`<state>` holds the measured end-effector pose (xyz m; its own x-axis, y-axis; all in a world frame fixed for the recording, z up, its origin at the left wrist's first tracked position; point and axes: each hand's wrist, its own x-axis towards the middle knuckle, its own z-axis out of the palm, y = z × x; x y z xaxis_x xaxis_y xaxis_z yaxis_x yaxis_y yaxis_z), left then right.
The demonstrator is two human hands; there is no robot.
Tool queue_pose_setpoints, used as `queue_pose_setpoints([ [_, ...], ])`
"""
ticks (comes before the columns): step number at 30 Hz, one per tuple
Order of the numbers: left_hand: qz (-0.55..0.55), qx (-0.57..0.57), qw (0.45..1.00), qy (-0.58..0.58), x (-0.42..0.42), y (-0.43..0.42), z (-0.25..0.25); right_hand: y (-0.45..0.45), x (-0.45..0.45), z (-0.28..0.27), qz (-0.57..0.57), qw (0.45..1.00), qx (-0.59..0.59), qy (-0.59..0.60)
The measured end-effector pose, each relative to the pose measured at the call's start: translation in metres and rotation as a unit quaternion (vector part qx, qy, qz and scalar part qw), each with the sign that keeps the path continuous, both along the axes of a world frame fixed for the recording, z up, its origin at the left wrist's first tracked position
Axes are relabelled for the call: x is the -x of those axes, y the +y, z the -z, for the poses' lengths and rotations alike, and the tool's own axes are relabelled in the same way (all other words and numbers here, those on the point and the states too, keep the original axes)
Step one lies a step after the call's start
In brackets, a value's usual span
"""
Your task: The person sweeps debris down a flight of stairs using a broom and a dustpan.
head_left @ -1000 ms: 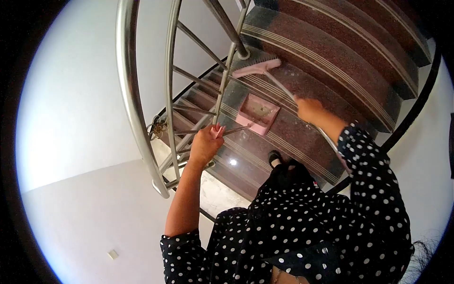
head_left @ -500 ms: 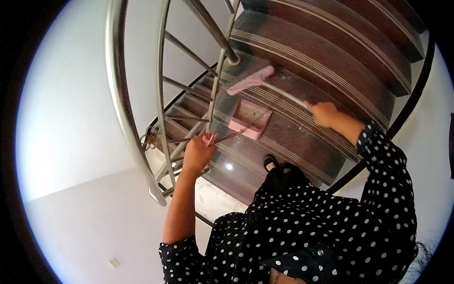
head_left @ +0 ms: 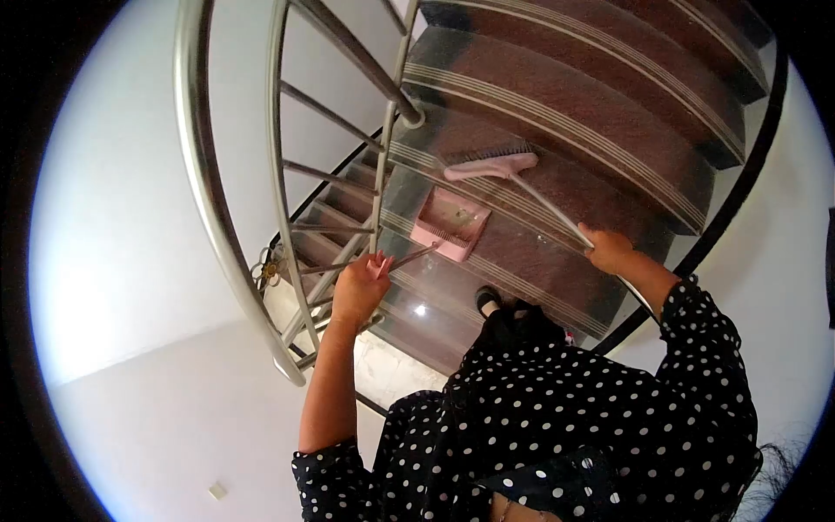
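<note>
My left hand (head_left: 358,283) is closed around the pink end of the dustpan's long handle, close to the railing. The pink dustpan (head_left: 454,248) rests on a stair tread, its open side facing up the stairs, with some debris and dust inside. My right hand (head_left: 609,250) grips the pale stick of a broom. Its pink head (head_left: 491,167), with dark bristles pointing away from me, is at the tread just beyond the dustpan, apart from it. Small bits of dirt lie on the tread right of the dustpan.
Dark red-brown stairs (head_left: 557,83) with pale stripes curve upward ahead. A metal railing (head_left: 196,130) runs along the left, with lower steps (head_left: 335,222) visible through it. A black band (head_left: 739,209) edges the white wall on the right. My shoe (head_left: 489,300) stands below the dustpan.
The broom head has swung to the right and turned, now lying more level beyond the dustpan. My right hand has moved slightly down and right. The dustpan stays on its tread.
</note>
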<state>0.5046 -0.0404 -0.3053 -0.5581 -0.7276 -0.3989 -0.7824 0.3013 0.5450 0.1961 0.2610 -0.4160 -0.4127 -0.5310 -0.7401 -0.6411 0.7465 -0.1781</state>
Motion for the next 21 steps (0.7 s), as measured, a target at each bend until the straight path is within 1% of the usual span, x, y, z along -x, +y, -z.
queue_pose_setpoints([
  [1,0.026,0.023,0.999,-0.019,0.005,0.003,-0.004,0.010,0.003,-0.005,-0.023,0.999,0.024,0.012],
  [2,0.054,0.046,0.997,-0.040,0.009,0.007,-0.006,0.016,0.007,-0.008,-0.014,1.000,0.022,0.014],
  [3,0.037,0.006,0.999,-0.013,0.007,0.007,-0.001,0.016,0.011,-0.016,-0.016,0.999,0.038,0.019],
  [4,0.046,0.006,0.999,-0.012,0.008,0.009,0.000,0.016,0.014,-0.021,-0.019,0.998,0.054,0.023],
  [6,0.015,-0.017,0.999,-0.033,0.008,0.011,0.000,0.016,0.020,-0.004,0.001,0.998,0.063,0.024],
  [7,0.057,-0.008,0.998,-0.008,-0.001,0.005,0.007,0.011,0.019,-0.002,0.013,0.997,0.070,0.025],
  [8,0.063,-0.003,0.998,-0.009,-0.007,0.001,0.015,0.012,0.013,-0.002,0.019,0.997,0.075,0.023],
  [10,0.045,-0.010,0.999,-0.029,-0.013,0.002,0.021,0.021,-0.007,-0.011,0.104,0.992,0.012,-0.072],
  [11,0.036,-0.010,0.999,-0.015,-0.017,0.003,0.028,0.033,-0.018,-0.010,0.170,0.978,0.015,-0.120],
  [12,0.037,-0.008,0.999,-0.012,-0.014,0.006,0.022,0.044,-0.027,-0.006,0.172,0.978,0.017,-0.118],
  [14,0.028,-0.053,0.998,-0.012,-0.009,0.016,0.008,0.066,-0.039,0.002,0.111,0.988,0.021,-0.101],
  [15,0.031,-0.054,0.998,-0.012,-0.012,0.017,0.007,0.075,-0.042,0.000,0.114,0.988,0.019,-0.101],
  [17,0.031,-0.051,0.998,-0.023,-0.016,0.014,0.007,0.089,-0.040,-0.007,0.059,0.995,0.059,-0.048],
  [18,0.035,-0.051,0.998,-0.022,-0.016,0.016,0.002,0.091,-0.038,-0.016,0.063,0.995,0.059,-0.046],
  [20,-0.019,-0.101,0.995,-0.010,-0.014,0.024,-0.014,0.084,-0.028,-0.036,0.103,0.992,0.051,-0.049],
  [21,0.042,-0.052,0.998,0.016,-0.029,0.013,0.002,0.078,-0.028,-0.037,0.107,0.992,0.053,-0.048],
])
